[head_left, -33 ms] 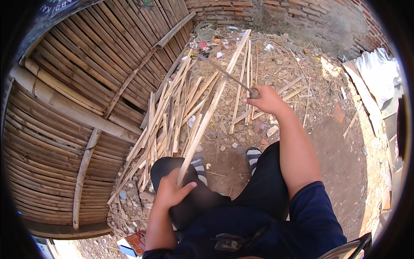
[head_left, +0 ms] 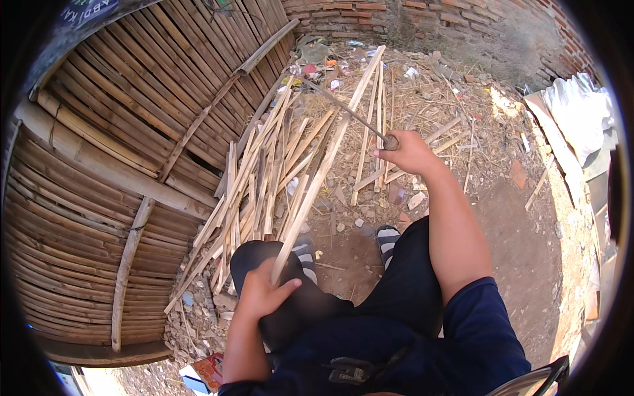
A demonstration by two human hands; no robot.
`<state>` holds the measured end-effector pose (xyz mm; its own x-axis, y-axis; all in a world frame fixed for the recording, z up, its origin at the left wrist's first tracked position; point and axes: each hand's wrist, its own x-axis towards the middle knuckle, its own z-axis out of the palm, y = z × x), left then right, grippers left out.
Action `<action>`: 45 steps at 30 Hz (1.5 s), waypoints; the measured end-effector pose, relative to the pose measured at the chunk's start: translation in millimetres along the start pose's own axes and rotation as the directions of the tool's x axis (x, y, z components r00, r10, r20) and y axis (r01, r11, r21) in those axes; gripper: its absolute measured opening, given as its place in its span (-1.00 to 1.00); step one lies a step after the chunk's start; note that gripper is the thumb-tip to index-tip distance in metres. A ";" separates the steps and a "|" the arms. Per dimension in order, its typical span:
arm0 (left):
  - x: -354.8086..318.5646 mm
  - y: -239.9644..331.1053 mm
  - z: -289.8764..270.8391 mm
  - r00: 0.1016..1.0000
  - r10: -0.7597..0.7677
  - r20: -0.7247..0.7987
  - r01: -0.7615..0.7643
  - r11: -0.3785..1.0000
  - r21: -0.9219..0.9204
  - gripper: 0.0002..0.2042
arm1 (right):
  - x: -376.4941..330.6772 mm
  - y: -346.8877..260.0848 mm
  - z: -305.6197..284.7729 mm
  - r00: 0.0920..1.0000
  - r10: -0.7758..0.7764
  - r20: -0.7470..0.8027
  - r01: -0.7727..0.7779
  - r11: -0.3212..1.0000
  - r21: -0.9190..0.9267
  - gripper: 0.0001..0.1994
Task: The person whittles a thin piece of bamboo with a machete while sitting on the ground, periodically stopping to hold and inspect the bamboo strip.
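Note:
My left hand (head_left: pixel 264 290), closed by my left knee, grips the lower end of a long pale wooden strip (head_left: pixel 319 182). The strip slants away from me, up and to the right, over the littered ground. In my right fist is a long knife (head_left: pixel 370 128), its short thick handle partly hidden by my fingers. Its narrow dark blade points to the far left and crosses the strip in this view. I cannot tell whether blade and strip touch. Beside the strip, on the left, lies a loose pile of similar wooden strips (head_left: pixel 264 165).
A bamboo-slat wall (head_left: pixel 99 158) bounds the left side, and a brick wall (head_left: pixel 456 20) the far side. Straw, rubble and litter cover the ground (head_left: pixel 422 86). White sacking (head_left: pixel 578 112) stands at the right. My sandalled feet (head_left: pixel 387 241) are below the strips.

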<state>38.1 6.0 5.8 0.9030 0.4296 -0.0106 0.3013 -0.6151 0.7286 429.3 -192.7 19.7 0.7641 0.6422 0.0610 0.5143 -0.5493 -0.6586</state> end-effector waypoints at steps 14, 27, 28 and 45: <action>-3.8 -1.0 2.4 0.999 0.004 -0.040 -0.003 1.000 0.026 -0.56 | -27.8 -58.6 34.4 0.841 -0.346 0.416 0.422 0.901 -0.102 -0.51; -0.3 4.7 4.2 0.996 -0.083 0.021 0.082 0.996 0.041 -0.47 | -25.4 -23.0 15.5 0.927 -0.272 0.257 0.309 0.944 -0.116 -0.57; -0.9 2.4 5.3 0.998 -0.066 0.016 0.065 0.997 0.036 -0.47 | -31.5 -31.8 23.7 0.896 -0.312 0.316 0.366 0.921 -0.129 -0.59; -0.3 10.1 -3.5 0.984 -0.151 0.089 0.148 0.988 0.038 -0.45 | -5.0 8.8 -9.9 1.000 -0.010 0.000 0.010 0.999 -0.030 -0.48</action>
<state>39.8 2.0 15.6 0.8706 0.4572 -0.1817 0.4436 -0.5695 0.6921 433.9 -206.0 21.0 0.7589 0.6476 0.0676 0.5335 -0.5589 -0.6348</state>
